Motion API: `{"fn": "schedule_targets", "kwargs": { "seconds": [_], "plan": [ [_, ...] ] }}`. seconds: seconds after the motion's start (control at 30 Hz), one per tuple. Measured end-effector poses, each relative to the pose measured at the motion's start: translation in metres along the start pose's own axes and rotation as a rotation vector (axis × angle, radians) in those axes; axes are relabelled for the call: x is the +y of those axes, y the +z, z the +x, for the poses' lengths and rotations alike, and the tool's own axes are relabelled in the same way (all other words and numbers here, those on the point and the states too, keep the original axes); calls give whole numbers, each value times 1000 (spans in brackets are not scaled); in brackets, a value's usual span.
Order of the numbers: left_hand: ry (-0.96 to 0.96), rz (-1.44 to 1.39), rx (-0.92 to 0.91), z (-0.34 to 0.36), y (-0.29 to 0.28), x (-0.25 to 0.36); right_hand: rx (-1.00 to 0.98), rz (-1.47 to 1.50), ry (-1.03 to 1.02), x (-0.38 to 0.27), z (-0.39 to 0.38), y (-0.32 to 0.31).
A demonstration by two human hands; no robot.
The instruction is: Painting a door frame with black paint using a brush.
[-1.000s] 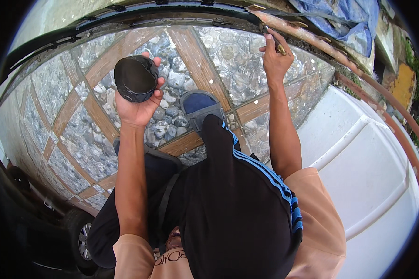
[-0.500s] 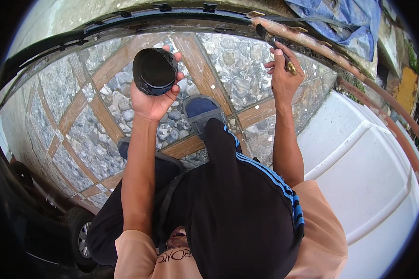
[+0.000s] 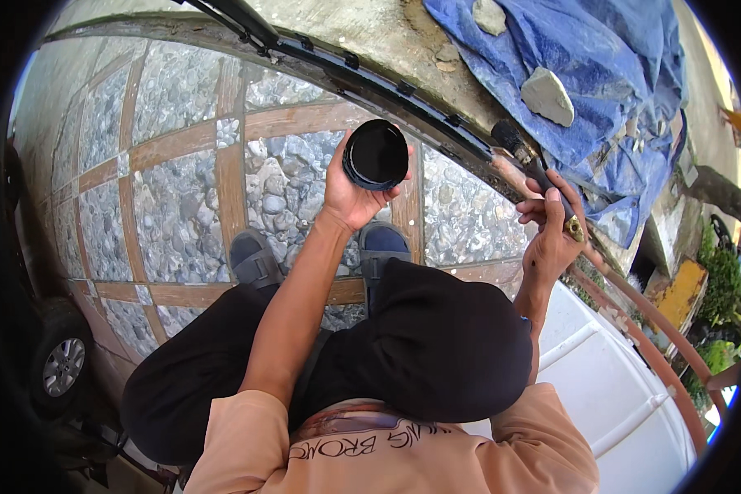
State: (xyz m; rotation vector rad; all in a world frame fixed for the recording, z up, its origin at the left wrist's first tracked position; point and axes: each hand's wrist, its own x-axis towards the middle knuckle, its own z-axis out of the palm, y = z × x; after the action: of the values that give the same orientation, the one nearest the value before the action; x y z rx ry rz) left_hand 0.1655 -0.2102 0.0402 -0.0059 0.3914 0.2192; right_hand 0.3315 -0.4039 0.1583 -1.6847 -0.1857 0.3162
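My left hand is wrapped round a round, black-smeared cup from below and the side. Dark, glossy black paint fills its inside. In my right hand is a paintbrush, gripped by its handle with the fingers round it. Its black-coated bristles point up and to the left, over a long metal rail. That rail is wet-looking black on its left stretch and reddish-brown beyond the brush. Whether the bristles touch the rail I cannot tell.
A crumpled blue tarp with pale stones lies beyond the rail. A white panelled surface is at my right, beside curved reddish pipes. Pebble-and-plank-patterned flooring spreads below. A dark car's wheel shows at left.
The view has turned, so the rail now slants down to the right and more tarp shows. Both hands keep their holds; the cup and brush appear farther right in the picture.
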Motion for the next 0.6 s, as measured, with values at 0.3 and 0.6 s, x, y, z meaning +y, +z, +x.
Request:
{"fn": "schedule_targets", "kwargs": {
  "seconds": [0.3, 0.6],
  "plan": [
    [208, -99, 14, -34, -8, 29, -241, -86, -3, -25, 21, 54],
    [240, -140, 80, -71, -41, 74, -517, -417, -234, 14, 122, 203]
  ]
}}
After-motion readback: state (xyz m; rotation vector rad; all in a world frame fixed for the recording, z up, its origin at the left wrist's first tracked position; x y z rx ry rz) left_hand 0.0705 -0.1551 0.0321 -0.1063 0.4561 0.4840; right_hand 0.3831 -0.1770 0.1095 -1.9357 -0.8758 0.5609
